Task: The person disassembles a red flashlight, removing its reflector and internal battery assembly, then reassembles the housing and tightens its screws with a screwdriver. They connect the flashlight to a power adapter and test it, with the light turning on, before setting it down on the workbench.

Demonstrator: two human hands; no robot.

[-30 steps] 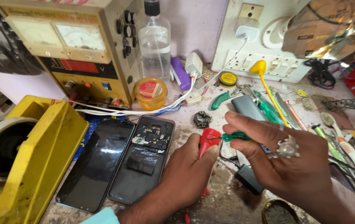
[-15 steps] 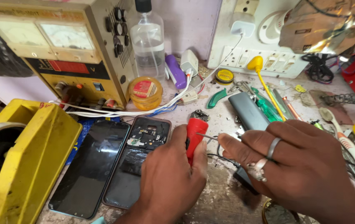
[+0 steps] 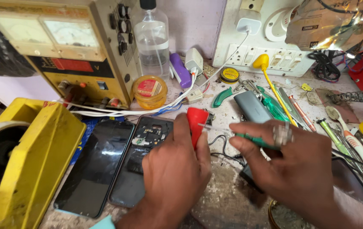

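Two hands working over the tabletop [image 3: 228,199]: left hand [image 3: 175,169] fingers are gripping a red cylinder [image 3: 197,123]; right hand [image 3: 293,163] fingers are pinching a green screwdriver [image 3: 249,139], tip touching it. Risk: tip slipping toward the opened phone [image 3: 141,159] alongside.

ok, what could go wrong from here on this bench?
1. The right hand aims a thin green-handled screwdriver at the red piece gripped by the left hand; a slip could jab the thumb.
2. The opened phone lies right beside that hand, so its exposed board could get knocked.
3. The black wire beneath could snag.
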